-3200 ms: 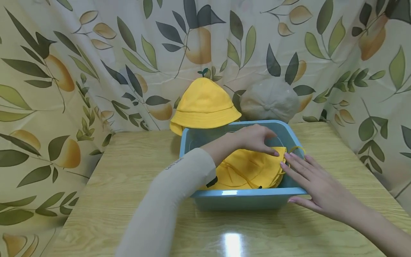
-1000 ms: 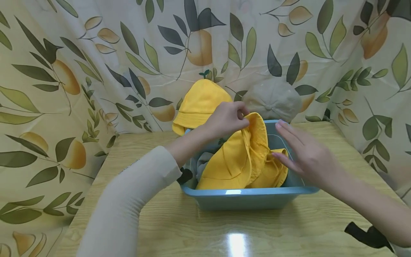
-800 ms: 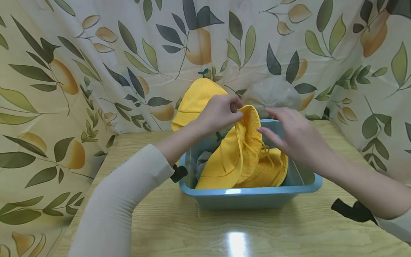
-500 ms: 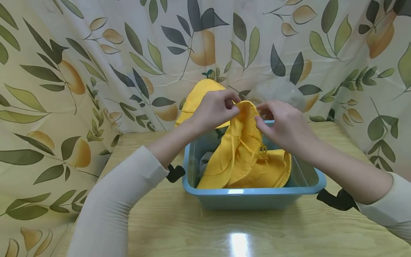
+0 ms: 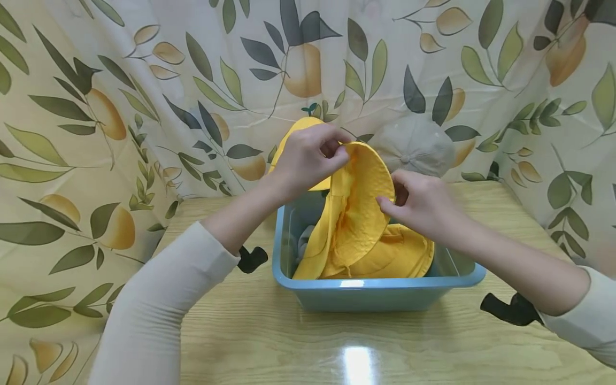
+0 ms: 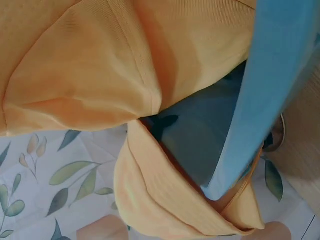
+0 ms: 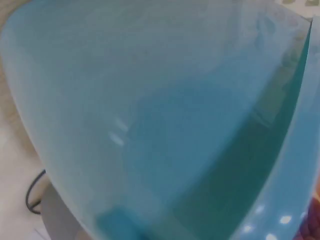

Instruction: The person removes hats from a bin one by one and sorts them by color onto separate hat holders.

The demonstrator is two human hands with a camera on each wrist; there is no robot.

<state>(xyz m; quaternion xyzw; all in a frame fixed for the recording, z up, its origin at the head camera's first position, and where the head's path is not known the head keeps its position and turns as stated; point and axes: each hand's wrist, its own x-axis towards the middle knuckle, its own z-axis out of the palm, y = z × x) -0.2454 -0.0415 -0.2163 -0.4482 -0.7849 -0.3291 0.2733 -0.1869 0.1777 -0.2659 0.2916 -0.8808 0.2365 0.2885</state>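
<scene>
My left hand (image 5: 313, 155) pinches the brim of a yellow bucket hat (image 5: 368, 208) at its top edge. The right hand (image 5: 423, 206) pinches the same brim on its right side. The hat hangs with its underside facing the head camera, its lower part inside a blue plastic tub (image 5: 375, 283). Beneath and to the right, another yellow hat (image 5: 406, 251) lies in the tub. The left wrist view shows the held hat's crown (image 6: 80, 75) close up, hands out of sight. Mostly tub wall (image 7: 150, 110) fills the right wrist view.
Behind the tub sits a yellow bucket hat with a green sprout (image 5: 312, 108), partly hidden by my left hand. A light grey cap (image 5: 414, 144) is beside it. Grey fabric (image 5: 304, 240) shows in the tub's left side. The wooden table (image 5: 240, 331) meets a leaf-patterned curtain (image 5: 216, 32).
My left hand has lifted the hat's brim up out of the tub and leftward. The right hand has come from the tub's right rim to grip the brim, which is now spread wider.
</scene>
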